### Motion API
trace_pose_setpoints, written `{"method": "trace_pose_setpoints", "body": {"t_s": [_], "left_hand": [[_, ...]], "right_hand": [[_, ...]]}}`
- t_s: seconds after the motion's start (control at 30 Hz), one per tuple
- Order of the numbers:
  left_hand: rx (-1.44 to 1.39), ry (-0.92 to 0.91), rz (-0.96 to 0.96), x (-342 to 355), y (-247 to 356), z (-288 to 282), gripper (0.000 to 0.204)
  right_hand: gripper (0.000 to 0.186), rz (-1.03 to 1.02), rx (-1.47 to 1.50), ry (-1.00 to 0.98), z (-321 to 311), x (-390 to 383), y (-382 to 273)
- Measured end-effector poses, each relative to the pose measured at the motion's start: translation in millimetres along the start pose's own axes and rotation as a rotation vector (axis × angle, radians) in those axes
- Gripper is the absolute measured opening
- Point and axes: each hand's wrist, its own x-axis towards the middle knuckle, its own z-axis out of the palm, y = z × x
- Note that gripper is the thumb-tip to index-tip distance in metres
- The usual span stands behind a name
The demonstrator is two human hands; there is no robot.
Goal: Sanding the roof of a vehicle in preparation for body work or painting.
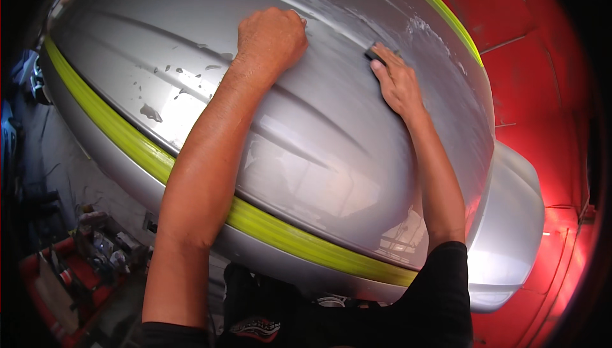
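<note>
A silver car roof (pixel 306 125) with raised ridges spreads out beneath both my arms. My left hand (pixel 273 37) is closed in a fist and rests on the far middle of the roof; its fingers are turned away, so what they hold, if anything, is hidden. My right hand (pixel 400 83) presses a dark sanding block (pixel 372 53) against the panel farther right. Around that block the surface looks wet, with a dull, milky film and whitish residue toward the far edge. Water drops and dark wet patches lie left of my left forearm.
Yellow-green tape (pixel 280 230) runs along the near roof edge, and another strip (pixel 446 13) along the far edge. A silver rounded body panel (pixel 507 227) juts out at the right, before a red surface (pixel 542 93). A red tray (pixel 89 278) of tools and supplies stands at lower left.
</note>
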Motion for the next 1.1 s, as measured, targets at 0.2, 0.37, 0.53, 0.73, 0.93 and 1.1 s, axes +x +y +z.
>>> {"method": "trace_pose_setpoints", "body": {"t_s": [0.2,0.37,0.53,0.73,0.93,1.1], "left_hand": [[-0.029,0.008,-0.016,3.2,-2.7,2.0,0.04],[0.009,0.082,0.018,1.7,-2.9,0.6,0.038],[-0.025,0.037,0.034,1.3,-3.2,5.8,0.035],[-0.002,0.06,0.043,3.4,-5.7,8.2,0.034],[-0.026,0.083,0.088,1.1,-2.6,7.0,0.041],[-0.032,0.096,0.083,0.8,-7.2,10.8,0.04]], "right_hand": [[0.045,-0.137,0.013,0.029,35.3,50.2,-13.8],[0.044,0.189,0.054,0.12,-21.6,-43.6,56.2],[0.043,0.054,-0.059,0.077,-4.0,4.8,22.0],[0.046,-0.04,-0.014,0.046,18.2,46.2,11.7],[0.045,0.131,-0.059,0.047,-35.1,-43.5,61.1],[0.046,-0.217,0.007,0.046,29.0,57.4,-1.4]]}}
